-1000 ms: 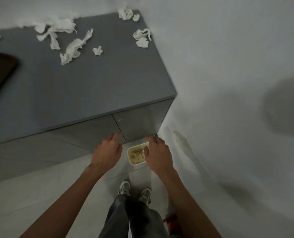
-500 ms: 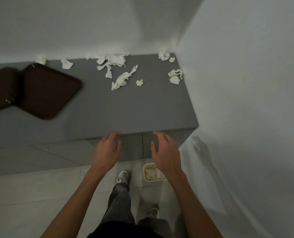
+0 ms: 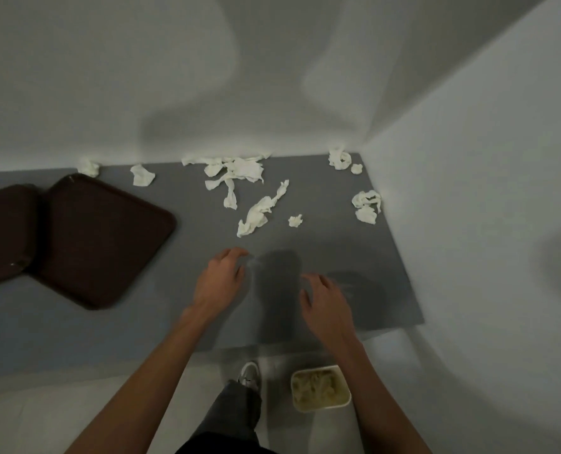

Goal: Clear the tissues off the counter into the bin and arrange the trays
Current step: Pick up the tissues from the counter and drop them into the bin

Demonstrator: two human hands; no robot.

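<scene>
Several crumpled white tissues lie on the grey counter (image 3: 321, 257): a long twisted tissue (image 3: 259, 213) in the middle, a small scrap (image 3: 295, 220), a big tissue pile (image 3: 236, 170) by the back wall, and a tissue clump (image 3: 366, 206) at the right wall. Two dark brown trays sit at the left, one tray (image 3: 99, 240) overlapping the other tray (image 3: 1, 231). A white bin (image 3: 320, 388) holding tissues stands on the floor below the counter edge. My left hand (image 3: 218, 280) and my right hand (image 3: 326, 303) hover over the counter, fingers relaxed, holding nothing.
White walls close the counter at the back and on the right (image 3: 469, 224). More tissues lie in the back right corner (image 3: 339, 158) and behind the trays (image 3: 141, 175). My leg and shoe (image 3: 249, 375) stand on the floor beside the bin.
Both hands rose from the bin below the counter front and now reach forward over the counter top. The view lifted, bringing the trays and back wall into sight.
</scene>
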